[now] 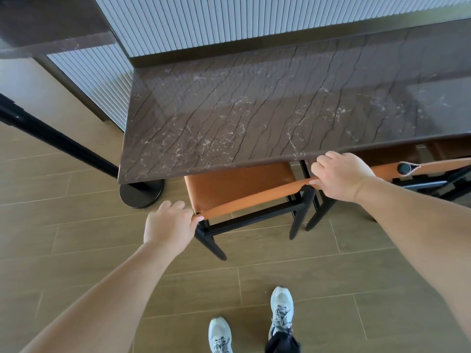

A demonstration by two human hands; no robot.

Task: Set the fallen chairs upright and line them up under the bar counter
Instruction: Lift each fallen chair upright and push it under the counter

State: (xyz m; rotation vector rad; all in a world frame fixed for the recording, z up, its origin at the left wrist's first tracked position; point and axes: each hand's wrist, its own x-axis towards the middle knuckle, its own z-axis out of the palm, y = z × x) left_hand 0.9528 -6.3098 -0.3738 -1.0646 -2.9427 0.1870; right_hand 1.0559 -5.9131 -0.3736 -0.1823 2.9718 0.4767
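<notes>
Both hands' fingers (321,166) curl round chair backrest (254,197).

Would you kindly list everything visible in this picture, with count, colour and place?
Counter: one, dark brown marble, centre, reaching to the right edge.
Chairs: two, upright, orange leather on black frames; near chair partly under the counter's front edge, second chair to its right.
Post: one, black, slanting from the left edge to a round base by the counter's corner.
Wall panel: pale grey, ribbed, behind the counter.
Ledge: one, dark brown, top left.
Floor: brown wood-look planks.
Shoes: two, pale grey, bottom centre.
Left hand: grips the left end of the near chair's back strap.
Right hand: grips its right end.
</notes>
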